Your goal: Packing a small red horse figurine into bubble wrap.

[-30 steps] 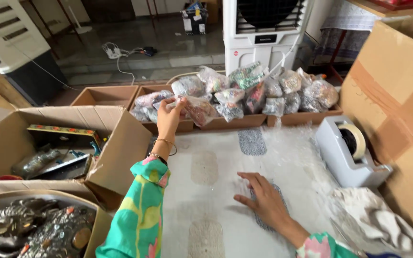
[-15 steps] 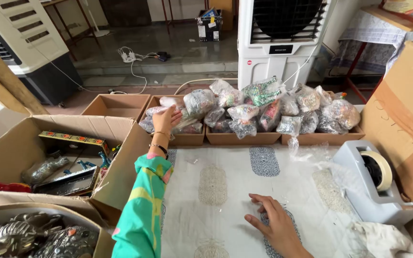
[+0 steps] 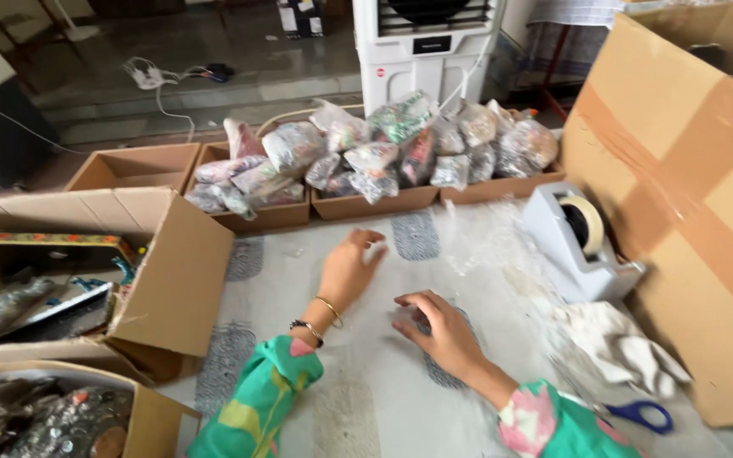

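Head view showed your left hand [image 3: 348, 270] raised open-fingered and empty above the patterned cloth [image 3: 299, 271], near the cardboard trays of filled plastic packets [image 3: 358, 157] at the far side, while your right hand [image 3: 440, 326] pressed spread fingers on clear plastic film [image 3: 485, 246] beside the tape dispenser [image 3: 577, 246].

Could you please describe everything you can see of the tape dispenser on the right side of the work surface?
The tape dispenser is a chunky light grey desktop unit, plastic by the look of it, standing upright on the patterned cloth. A roll of pale tape sits in its open cradle. It stands close beside the large cardboard box, with a crumpled white cloth just in front. No hand touches it.
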